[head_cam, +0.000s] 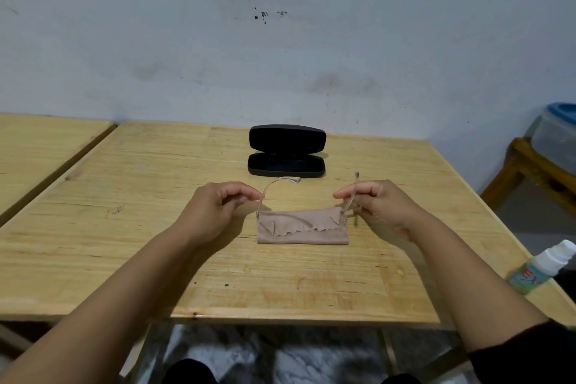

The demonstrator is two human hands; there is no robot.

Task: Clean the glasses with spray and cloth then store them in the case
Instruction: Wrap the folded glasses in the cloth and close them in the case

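Clear-framed glasses (276, 185) lie mid-table with their front wrapped in a beige cloth (300, 229); only the two temple arms stick out. My left hand (215, 209) pinches the left temple arm. My right hand (377, 206) pinches the right temple arm, which points up. Behind them a black glasses case (286, 151) stands open with its lid upright and nothing visible inside. A white-capped spray bottle (542, 266) lies at the table's right edge.
The wooden table (156, 227) butts against a pale wall. A second wooden table (40, 146) stands to the left across a narrow gap. At far right a wooden stool (530, 171) carries a clear plastic bin with a blue lid (558, 137).
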